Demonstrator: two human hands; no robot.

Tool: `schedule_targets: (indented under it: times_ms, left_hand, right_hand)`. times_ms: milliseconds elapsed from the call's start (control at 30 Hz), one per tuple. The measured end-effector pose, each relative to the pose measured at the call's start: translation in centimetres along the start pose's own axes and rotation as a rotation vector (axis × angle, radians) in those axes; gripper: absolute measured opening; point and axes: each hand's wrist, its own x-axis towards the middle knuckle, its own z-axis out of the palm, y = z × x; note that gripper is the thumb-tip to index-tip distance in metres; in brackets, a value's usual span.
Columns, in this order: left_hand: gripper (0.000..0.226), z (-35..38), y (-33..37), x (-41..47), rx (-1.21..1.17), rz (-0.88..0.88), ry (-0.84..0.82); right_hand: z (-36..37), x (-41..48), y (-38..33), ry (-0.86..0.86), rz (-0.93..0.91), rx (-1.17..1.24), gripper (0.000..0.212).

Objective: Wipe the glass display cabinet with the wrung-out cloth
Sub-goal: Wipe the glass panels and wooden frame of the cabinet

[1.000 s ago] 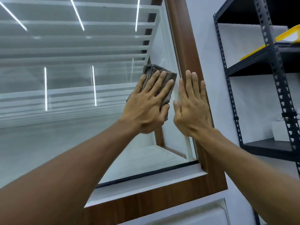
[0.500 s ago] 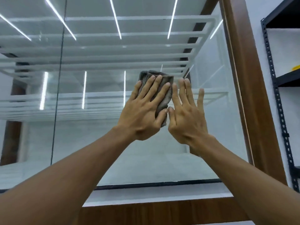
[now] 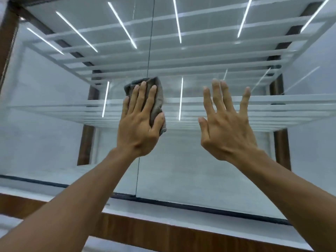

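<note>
My left hand [image 3: 138, 128] has slid the folded grey-brown cloth [image 3: 157, 99] left, away from my right hand [image 3: 227, 128]. Left fingers lie flat, pressing the cloth under them on the wood-framed glass display cabinet [image 3: 54, 142]. Right fingers are spread, holding nothing. I should press evenly, overlapping passes.
</note>
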Motion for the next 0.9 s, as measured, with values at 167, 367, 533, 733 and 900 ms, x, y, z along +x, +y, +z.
schedule_targets:
  times_ms: [167,367,533,733,900]
  left_hand:
    - [0.075,0.5,1.9,-6.5,-0.033,-0.106,-0.034]
    - [0.071,0.7,3.5,-0.9,0.030,0.170,-0.076]
    - [0.071,2.4,8.4,-5.4,-0.033,-0.084,-0.035]
    - [0.071,3.3,10.6,-0.9,0.017,0.141,-0.065]
    - [0.071,5.1,17.3,-1.7,-0.029,0.120,-0.054]
  right_hand:
    - [0.1,0.0,-0.1,-0.008,-0.005,-0.010,0.072]
    - [0.0,-0.2,-0.1,0.012,0.000,0.032,0.072]
    - [0.1,-2.7,1.4,0.037,-0.054,0.063,0.070]
    - [-0.3,-4.9,4.7,0.081,-0.034,0.066,0.067]
    - [-1.3,-6.8,8.2,0.072,-0.002,0.071,0.065]
